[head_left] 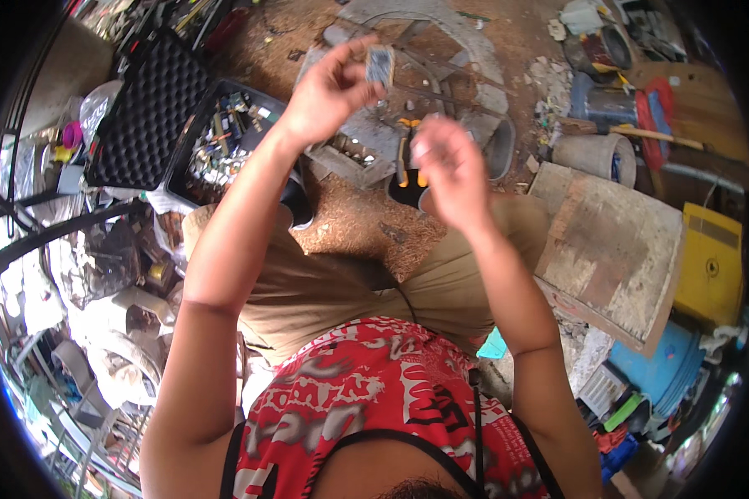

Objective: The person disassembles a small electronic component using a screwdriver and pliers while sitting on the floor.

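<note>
My left hand (324,96) is raised at the upper middle. Between its thumb and fingers it pinches a small flat rectangular piece (380,66), grey-blue with a pale tan edge; its exact kind is not clear. My right hand (453,170) hovers to the right and nearer to me, its fingers bent and smeared by motion, so whether they hold anything cannot be made out. Just left of it, a pair of pliers (404,158) with orange and black handles lies by a dark shoe. Below the left hand is a grey slab-like work surface (354,170) with small scraps on it.
At left an opened black case (212,195) holds many small electronic scraps; its foam-lined lid (154,108) leans back. A worn board-topped box (612,241), a yellow metal case (707,266), a grey bucket (595,154) and a blue tub (657,366) stand at right.
</note>
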A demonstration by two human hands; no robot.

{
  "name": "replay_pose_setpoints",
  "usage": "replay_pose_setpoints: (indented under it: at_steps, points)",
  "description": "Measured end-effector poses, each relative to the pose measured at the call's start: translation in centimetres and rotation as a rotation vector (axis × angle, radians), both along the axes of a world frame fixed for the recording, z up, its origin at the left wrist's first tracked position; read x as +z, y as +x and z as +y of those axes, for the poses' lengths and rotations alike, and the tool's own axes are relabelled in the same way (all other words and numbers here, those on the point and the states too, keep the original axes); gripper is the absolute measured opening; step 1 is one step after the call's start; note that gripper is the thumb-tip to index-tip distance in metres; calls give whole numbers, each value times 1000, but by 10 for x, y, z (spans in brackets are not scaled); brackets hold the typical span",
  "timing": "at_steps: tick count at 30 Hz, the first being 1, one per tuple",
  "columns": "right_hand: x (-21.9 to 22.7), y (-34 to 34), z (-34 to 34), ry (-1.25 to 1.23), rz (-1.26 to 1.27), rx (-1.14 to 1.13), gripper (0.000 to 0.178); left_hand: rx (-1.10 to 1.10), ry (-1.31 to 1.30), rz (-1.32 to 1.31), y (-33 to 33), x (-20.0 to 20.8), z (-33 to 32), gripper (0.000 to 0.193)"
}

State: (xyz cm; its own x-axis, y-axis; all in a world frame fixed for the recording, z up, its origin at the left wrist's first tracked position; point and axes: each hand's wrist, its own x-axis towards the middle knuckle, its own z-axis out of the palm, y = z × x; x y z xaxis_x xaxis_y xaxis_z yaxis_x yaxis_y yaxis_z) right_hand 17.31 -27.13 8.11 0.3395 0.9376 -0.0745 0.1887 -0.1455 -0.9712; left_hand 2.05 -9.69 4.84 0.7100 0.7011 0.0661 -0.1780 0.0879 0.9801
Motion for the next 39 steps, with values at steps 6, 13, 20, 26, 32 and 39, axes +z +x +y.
replay_pose_setpoints:
  at_steps: [6, 13, 20, 26, 32, 39]
  points:
    - [26, 56, 10, -15, 135, 86, 33, -215, 73, 136, 30, 46, -89, 68]
    - [20, 192, -21, -102, 37, -413, 36, -569, 745, 382, 1, 115, -138, 61]
    - [-49, 233, -36, -262, -425, -44, 43, -882, 1157, 233, 2, 247, -180, 39]
    - [-60, 183, 17, -266, -1056, 385, 30, -661, 1400, 471, 7, 269, -191, 31]
    - [-64, 176, 15, -305, -1059, 494, 25, -793, 1184, 448, 19, 225, -170, 13]
    - [-42, 105, 47, -198, -89, 303, 22, -119, 529, 584, -21, 27, -56, 49]
